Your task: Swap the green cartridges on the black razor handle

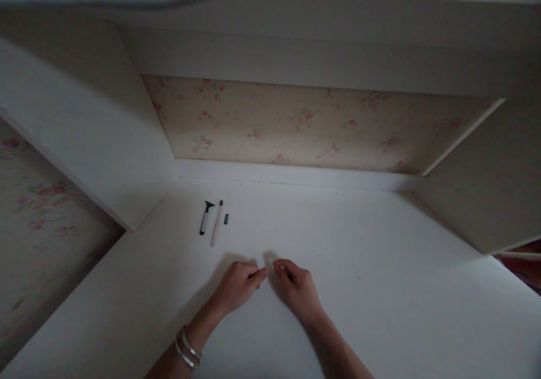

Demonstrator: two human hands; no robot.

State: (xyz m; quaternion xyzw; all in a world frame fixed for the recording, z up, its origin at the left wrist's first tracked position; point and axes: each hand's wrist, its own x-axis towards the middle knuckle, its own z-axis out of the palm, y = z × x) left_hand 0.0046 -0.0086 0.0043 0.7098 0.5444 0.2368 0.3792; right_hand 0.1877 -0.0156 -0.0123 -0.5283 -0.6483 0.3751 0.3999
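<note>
The left hand [239, 284] and the right hand [296, 289] hang over or rest on the white table [380, 289], which of the two I cannot tell, with their fingertips turned toward each other and a narrow gap between. The left fingers are curled in, the thumb reaching out toward the right hand; the right fingers are bent too, thumb and forefinger brought close at the tips. Whether either hand pinches something tiny, I cannot tell. Beyond the left fingers and somewhat to their left, three small things lie side by side, well apart from both hands. The razor [205, 221] is farthest left of the fingers, its dark head pointing away from them. Just right of it is the toothbrush [216, 224], pale-handled, with its dark bristles at the far end and its handle end nearest the left fingers. Next comes a short green piece [226, 219] with dark edges, too small to identify. Behind the left fingers, two silver bangles [184, 357] circle the wrist. Far beyond all the fingers, flowered wallpaper [296, 125] shows above a white strip [296, 171] along the table's back edge.
</note>
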